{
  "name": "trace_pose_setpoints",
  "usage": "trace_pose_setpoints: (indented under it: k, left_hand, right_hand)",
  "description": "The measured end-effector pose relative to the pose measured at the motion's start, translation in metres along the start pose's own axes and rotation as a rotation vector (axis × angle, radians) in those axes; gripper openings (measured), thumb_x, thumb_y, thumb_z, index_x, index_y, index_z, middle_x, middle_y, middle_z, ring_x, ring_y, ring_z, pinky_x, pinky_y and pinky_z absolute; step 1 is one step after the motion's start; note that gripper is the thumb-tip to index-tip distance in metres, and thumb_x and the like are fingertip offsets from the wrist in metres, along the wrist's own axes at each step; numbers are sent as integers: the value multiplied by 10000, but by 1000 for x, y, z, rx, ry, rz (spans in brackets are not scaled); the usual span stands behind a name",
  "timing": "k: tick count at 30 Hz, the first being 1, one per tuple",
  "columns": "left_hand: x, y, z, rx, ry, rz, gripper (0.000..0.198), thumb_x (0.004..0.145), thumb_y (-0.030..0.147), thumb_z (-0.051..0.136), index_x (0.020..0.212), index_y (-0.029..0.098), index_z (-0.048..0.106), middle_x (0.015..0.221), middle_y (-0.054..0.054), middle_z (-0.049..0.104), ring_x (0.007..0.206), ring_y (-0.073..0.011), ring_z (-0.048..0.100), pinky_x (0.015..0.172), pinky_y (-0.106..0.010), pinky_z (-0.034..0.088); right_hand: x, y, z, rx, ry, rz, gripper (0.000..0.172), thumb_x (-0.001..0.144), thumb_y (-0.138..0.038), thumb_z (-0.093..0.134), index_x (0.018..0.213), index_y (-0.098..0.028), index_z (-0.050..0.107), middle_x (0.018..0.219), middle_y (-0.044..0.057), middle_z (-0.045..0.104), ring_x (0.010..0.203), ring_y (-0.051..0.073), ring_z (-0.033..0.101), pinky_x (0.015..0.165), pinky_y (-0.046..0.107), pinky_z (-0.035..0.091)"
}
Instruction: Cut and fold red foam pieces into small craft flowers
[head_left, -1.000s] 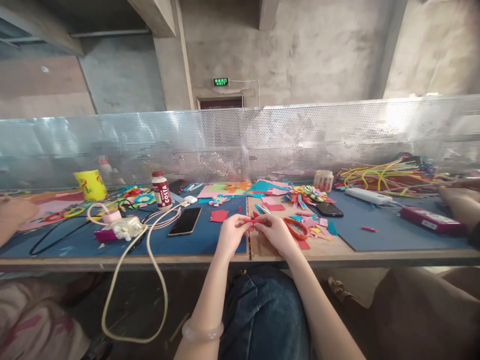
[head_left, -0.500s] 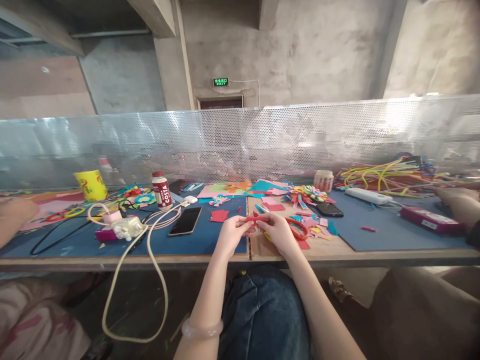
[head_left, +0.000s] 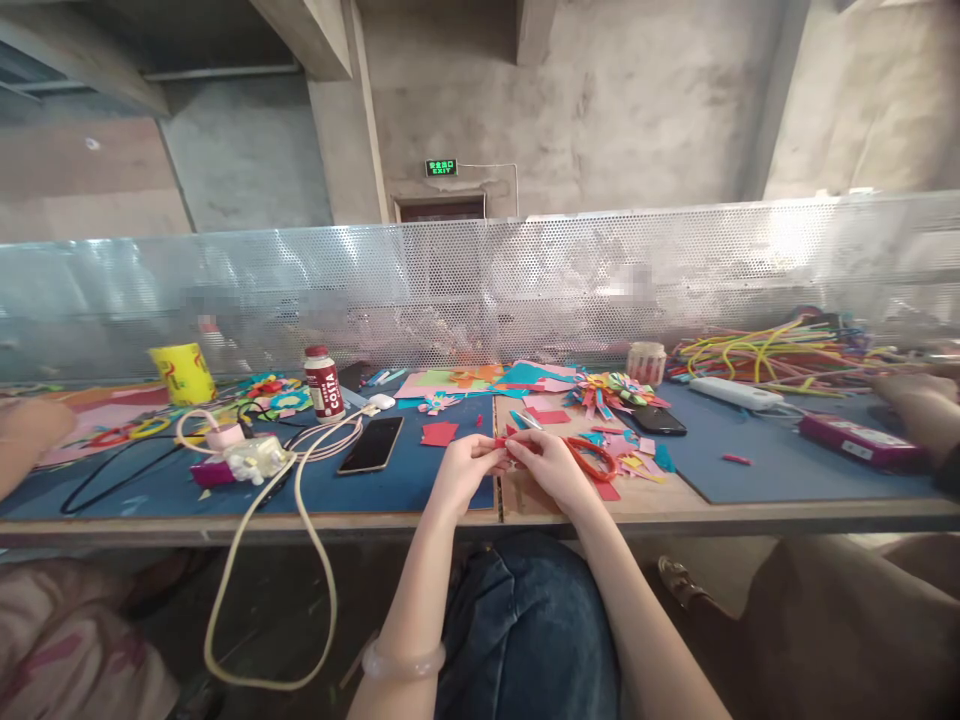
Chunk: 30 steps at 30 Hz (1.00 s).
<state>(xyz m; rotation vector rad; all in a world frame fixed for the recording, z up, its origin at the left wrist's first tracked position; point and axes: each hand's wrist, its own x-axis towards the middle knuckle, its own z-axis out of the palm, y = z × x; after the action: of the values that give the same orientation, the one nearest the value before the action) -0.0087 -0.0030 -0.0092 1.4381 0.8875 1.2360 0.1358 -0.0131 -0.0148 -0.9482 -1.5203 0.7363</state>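
At six o'clock, our left hand (head_left: 465,472) and right hand (head_left: 551,466) pinch a small red paper piece (head_left: 501,442) between their fingers, over the wooden tabletop (head_left: 637,503). Toward ten o'clock stands a capped maroon-and-white bottle (head_left: 324,388), contents hidden; beyond, a yellow cylindrical tub (head_left: 184,374), its inside unseen. Toward two o'clock, we cannot make out what a ridged translucent jar (head_left: 646,364) holds.

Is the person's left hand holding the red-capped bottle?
No, the bottle stands upright away from the left hand, which pinches a small red piece.
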Motion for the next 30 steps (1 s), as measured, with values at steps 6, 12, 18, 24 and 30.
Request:
trace_pose_setpoints:
  k: [6, 12, 18, 24, 30]
  left_hand:
    - [-1, 1, 1, 48, -95, 5, 226, 637, 288, 709, 744, 111, 619, 675, -58, 669, 608, -149, 624, 590, -246, 497]
    - [0, -2, 1, 77, -129, 10, 193, 650, 282, 695, 726, 120, 623, 650, -50, 661, 593, -143, 616, 578, -239, 488]
    - [-2, 1, 0, 50, -81, 2, 196, 648, 276, 692, 739, 118, 620, 682, -61, 673, 598, -141, 615, 586, -239, 484]
    - [-3, 2, -1, 3, -26, -7, 152, 645, 238, 677, 723, 121, 617, 649, -39, 655, 587, -129, 602, 562, -221, 471]
    - [-1, 3, 0, -36, 86, 17, 122, 636, 209, 656, 720, 130, 617, 611, -18, 631, 563, -125, 585, 553, -227, 470]
  right_hand:
    - [1, -4, 3, -42, -6, -36, 210, 749, -331, 551, 784, -156, 661, 731, 32, 669, 669, 159, 591, 644, 268, 446]
    - [2, -4, 4, -91, 55, -43, 165, 711, -299, 568, 674, -162, 652, 689, 31, 657, 658, 166, 579, 660, 281, 439]
    - [2, -4, 3, -32, 37, -1, 234, 724, -372, 571, 701, -153, 647, 693, 43, 659, 663, 182, 586, 644, 289, 437]
    - [1, -1, -1, 31, 31, 47, 287, 712, -423, 601, 696, -140, 648, 681, 32, 634, 614, 150, 542, 597, 258, 391]
    - [0, -8, -2, 74, 37, 106, 339, 659, -471, 640, 673, -133, 660, 596, 10, 598, 555, 133, 500, 549, 248, 352]
